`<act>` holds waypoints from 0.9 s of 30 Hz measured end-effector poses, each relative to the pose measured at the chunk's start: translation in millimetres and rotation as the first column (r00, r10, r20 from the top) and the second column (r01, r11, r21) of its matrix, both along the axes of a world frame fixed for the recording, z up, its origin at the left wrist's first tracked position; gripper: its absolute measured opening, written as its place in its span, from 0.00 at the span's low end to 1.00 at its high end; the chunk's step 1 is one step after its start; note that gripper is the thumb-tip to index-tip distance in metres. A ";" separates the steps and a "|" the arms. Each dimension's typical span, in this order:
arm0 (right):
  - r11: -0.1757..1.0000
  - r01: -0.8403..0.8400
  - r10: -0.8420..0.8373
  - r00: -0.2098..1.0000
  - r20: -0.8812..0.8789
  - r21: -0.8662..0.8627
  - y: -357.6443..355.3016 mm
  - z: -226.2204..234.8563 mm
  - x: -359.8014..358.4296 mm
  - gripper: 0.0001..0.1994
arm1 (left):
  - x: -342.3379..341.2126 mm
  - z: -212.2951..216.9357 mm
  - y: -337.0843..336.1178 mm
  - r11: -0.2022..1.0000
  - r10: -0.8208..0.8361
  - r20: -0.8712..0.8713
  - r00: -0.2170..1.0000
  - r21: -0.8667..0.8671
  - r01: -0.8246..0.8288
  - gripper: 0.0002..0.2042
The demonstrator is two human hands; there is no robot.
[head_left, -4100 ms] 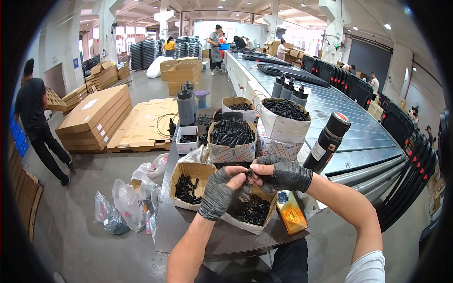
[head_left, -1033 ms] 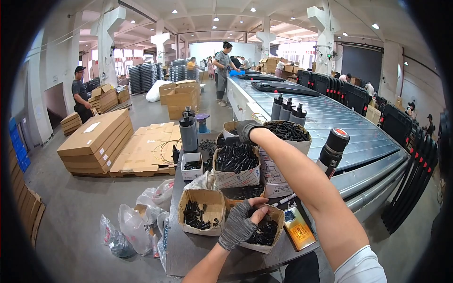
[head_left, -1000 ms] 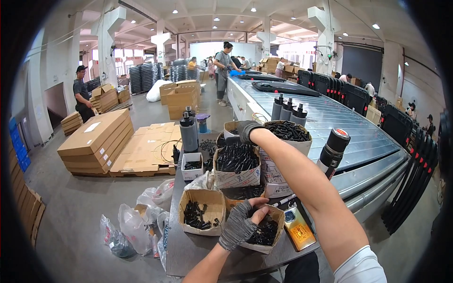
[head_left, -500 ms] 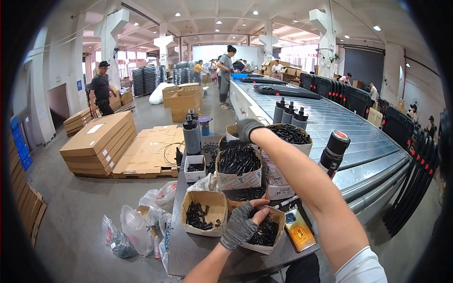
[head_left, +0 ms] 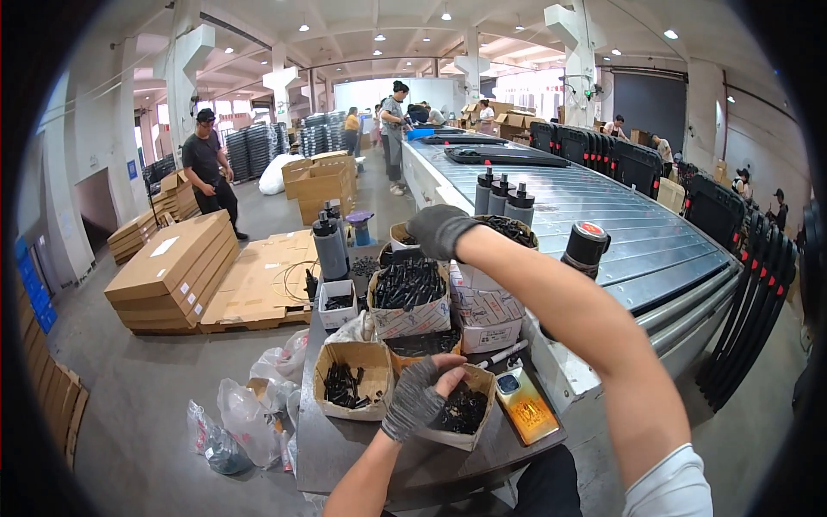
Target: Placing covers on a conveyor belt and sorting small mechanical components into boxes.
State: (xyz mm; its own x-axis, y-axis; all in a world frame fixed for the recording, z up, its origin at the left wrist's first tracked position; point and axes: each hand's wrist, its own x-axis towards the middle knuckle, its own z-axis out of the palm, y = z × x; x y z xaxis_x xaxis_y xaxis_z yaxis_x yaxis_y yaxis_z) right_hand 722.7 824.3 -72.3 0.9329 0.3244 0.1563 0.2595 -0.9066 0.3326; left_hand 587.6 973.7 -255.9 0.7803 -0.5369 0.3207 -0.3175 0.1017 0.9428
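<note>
My left hand (head_left: pixel 417 398), in a grey fingerless glove, is over the left rim of a cardboard box (head_left: pixel 461 442) of small black parts. Its thumb and forefinger stand apart, and nothing shows between them. My right hand (head_left: pixel 441 231), in a dark glove, reaches far across the table, beside a small box (head_left: pixel 398 239) behind the box of black plastic pieces (head_left: pixel 407 287). Its fingertips are hidden, so whether they hold anything does not show. Left of my left hand is an open box (head_left: pixel 376 362) with loose black parts.
A phone (head_left: pixel 527 409) and a white marker (head_left: pixel 508 351) lie at right. Grey bottles (head_left: pixel 330 248) stand beyond the boxes, and a dark flask (head_left: pixel 587 250) by the roller conveyor (head_left: pixel 603 233). Plastic bags (head_left: pixel 245 414) and stacked cartons (head_left: pixel 168 267) are left. A person (head_left: pixel 207 168) stands behind them.
My right hand has shifted left and a little toward the small box. My left thumb and forefinger have come off the far rim of the parts box. The person at left has moved rightward.
</note>
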 end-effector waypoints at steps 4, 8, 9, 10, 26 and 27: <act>0.974 0.022 -0.097 0.938 -0.331 -0.224 8.1 5.8 79.6 0.14 | -8.7 -2.6 4.2 0.997 0.076 0.015 0.997 -0.008 -0.076 0.10; 0.915 0.343 -0.389 0.619 -0.682 -0.212 -45.5 -36.2 184.8 0.19 | -25.1 15.8 16.0 0.996 0.042 0.214 0.976 0.072 -0.059 0.09; 0.959 0.070 -0.265 0.569 -0.778 -0.275 -139.2 -63.1 217.7 0.19 | -16.1 19.6 -9.4 0.997 -0.064 0.292 0.954 -0.017 0.072 0.09; 0.938 -0.172 -0.189 0.475 -0.859 -0.302 -214.1 -53.9 239.3 0.20 | -16.3 25.6 -37.9 0.969 -0.165 0.305 0.938 -0.128 0.212 0.09; 0.829 -0.547 0.392 0.417 -0.820 0.118 -64.3 -61.9 185.6 0.17 | -48.1 103.8 46.1 0.983 0.182 -0.247 0.952 0.082 -0.167 0.05; 0.885 -0.461 0.308 0.483 -0.820 0.061 -59.3 -60.9 181.0 0.18 | -50.9 111.7 49.3 0.981 0.189 -0.258 0.948 0.095 -0.170 0.05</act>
